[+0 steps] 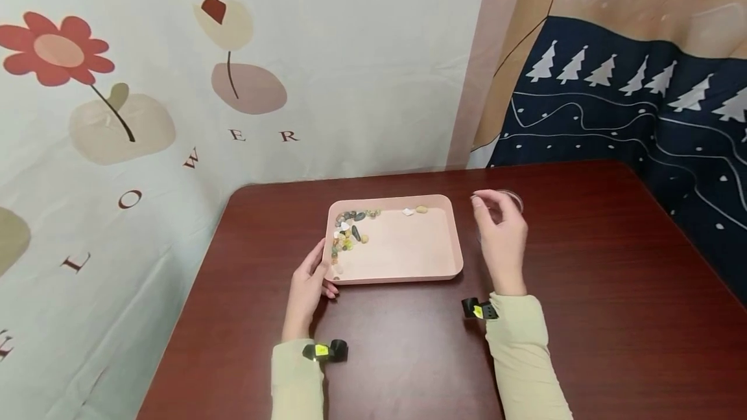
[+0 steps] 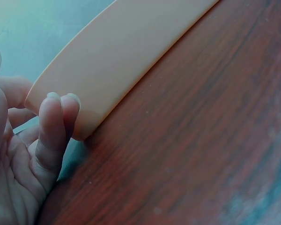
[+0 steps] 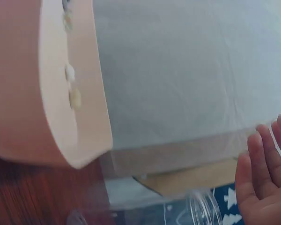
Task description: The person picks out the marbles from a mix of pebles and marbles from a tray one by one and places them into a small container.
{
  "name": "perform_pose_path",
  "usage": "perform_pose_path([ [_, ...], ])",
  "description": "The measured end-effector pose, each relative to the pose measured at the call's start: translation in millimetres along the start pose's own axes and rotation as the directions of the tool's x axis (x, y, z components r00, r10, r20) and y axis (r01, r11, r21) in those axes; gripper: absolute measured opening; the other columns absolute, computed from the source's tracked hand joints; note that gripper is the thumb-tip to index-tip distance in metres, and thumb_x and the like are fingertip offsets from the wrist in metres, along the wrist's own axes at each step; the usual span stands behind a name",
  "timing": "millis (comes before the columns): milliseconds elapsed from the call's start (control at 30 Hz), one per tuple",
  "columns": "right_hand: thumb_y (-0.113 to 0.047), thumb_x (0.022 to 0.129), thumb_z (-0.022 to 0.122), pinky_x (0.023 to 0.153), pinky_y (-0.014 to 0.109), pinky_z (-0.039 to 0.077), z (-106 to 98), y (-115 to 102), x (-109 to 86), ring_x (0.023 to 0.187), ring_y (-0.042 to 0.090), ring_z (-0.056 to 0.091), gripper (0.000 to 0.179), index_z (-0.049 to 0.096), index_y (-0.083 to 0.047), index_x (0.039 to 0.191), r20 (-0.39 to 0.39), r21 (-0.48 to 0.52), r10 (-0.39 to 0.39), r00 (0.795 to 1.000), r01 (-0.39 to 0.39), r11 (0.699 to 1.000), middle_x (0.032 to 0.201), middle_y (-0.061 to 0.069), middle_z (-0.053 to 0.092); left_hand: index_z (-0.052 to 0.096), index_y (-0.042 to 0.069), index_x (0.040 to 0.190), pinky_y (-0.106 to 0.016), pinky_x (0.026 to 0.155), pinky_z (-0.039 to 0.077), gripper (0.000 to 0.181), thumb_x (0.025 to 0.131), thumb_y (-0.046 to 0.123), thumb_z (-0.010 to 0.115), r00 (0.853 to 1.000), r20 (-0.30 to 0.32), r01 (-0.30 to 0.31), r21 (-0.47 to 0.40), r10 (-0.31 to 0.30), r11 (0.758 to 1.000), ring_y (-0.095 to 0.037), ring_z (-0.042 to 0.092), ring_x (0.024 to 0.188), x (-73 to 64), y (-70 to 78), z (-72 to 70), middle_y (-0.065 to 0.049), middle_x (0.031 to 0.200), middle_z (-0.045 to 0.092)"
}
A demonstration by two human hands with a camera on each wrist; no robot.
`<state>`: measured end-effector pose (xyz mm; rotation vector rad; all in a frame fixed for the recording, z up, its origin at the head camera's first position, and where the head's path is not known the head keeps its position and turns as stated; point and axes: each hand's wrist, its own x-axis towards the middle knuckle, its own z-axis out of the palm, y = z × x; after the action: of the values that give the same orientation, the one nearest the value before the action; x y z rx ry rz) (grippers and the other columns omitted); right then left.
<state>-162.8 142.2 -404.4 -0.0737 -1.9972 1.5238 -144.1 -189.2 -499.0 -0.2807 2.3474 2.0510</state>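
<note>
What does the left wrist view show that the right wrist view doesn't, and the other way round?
Only the left wrist view: the left hand, its fingers gripping the pink tray at a corner.

Only the right wrist view: the right hand, the clear container, the tray's inside with a white stone and a yellowish stone, and the navy cloth with white trees.

Both: the tray's outer wall, the dark red tabletop and the pale backdrop.

Stones [image 1: 356,233] in tray [image 1: 403,248], jar [image 3: 203,209] probably to its right
</note>
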Motion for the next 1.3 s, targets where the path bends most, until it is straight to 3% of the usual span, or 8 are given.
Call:
perform_pose_path([
  [333,-0.028,0.085,0.059,0.069,0.024,0.05,33.3,-6.5,-20.0,0.078,0.008,0.058,0.021,0.063,-0.016,0.102,0.211,-0.062,-0.018,0.977,0.032,0.998,0.09,-0.005,0.063,0.045,0.042,0.127,-0.039,0.045,0.052,0.041,0.092,0.021,0.047,1.0,-0.011,0.013,-0.009,-0.014,1.0,-0.03,0.057,0.049,-4.1,0.8,-4.9,0.007,0.122,0.05],
  [600,-0.027,0.085,0.058,0.069,0.025,0.05,49.5,-5.6,-26.9,0.078,0.007,0.058,0.02,0.064,-0.014,0.1,0.295,-0.043,-0.073,0.953,0.09,0.995,0.088,-0.005,0.063,0.044,0.041,0.128,-0.038,0.045,0.052,0.041,0.092,0.02,0.046,1.0,-0.005,0.006,-0.011,-0.006,1.0,-0.029,0.058,0.049,-2.4,1.4,-3.0,0.005,0.125,0.049],
  [867,-0.021,0.085,0.059,0.068,0.027,0.051,71.0,-6.1,-41.7,0.076,0.007,0.058,0.015,0.065,-0.015,0.097,0.418,0.022,-0.061,0.907,0.057,0.998,0.087,-0.007,0.061,0.044,0.039,0.129,-0.038,0.045,0.052,0.041,0.093,0.019,0.046,1.0,-0.002,-0.002,-0.026,0.002,1.0,-0.029,0.058,0.049,-0.8,0.0,-1.5,0.01,0.127,0.047],
  [967,-0.021,0.085,0.058,0.069,0.025,0.05,79.2,-5.6,-47.8,0.076,0.005,0.057,0.014,0.064,-0.017,0.097,0.459,-0.002,-0.04,0.888,0.046,0.999,0.083,-0.009,0.061,0.044,0.04,0.128,-0.037,0.044,0.052,0.041,0.092,0.02,0.046,1.0,0.003,-0.001,-0.036,0.001,0.999,-0.028,0.058,0.049,-0.8,0.3,-1.3,0.015,0.127,0.046],
  [1100,-0.02,0.085,0.058,0.069,0.023,0.049,88.2,-3.0,-54.6,0.076,0.003,0.056,0.014,0.065,-0.017,0.097,0.508,-0.039,-0.01,0.861,0.034,0.999,0.083,-0.011,0.06,0.044,0.036,0.13,-0.036,0.044,0.052,0.042,0.093,0.017,0.046,1.0,0.017,-0.012,-0.05,0.013,0.999,-0.027,0.057,0.048,-3.9,6.5,-0.6,0.011,0.129,0.046],
  [1300,-0.022,0.085,0.058,0.069,0.022,0.048,95.9,-3.1,-61.1,0.076,0.003,0.056,0.015,0.064,-0.019,0.098,0.56,-0.091,0.016,0.829,0.042,0.995,0.084,-0.012,0.061,0.044,0.035,0.13,-0.035,0.042,0.051,0.04,0.093,0.017,0.045,0.999,0.022,-0.048,-0.059,0.05,0.997,-0.023,0.056,0.045,-0.9,0.0,0.5,0.01,0.129,0.046],
])
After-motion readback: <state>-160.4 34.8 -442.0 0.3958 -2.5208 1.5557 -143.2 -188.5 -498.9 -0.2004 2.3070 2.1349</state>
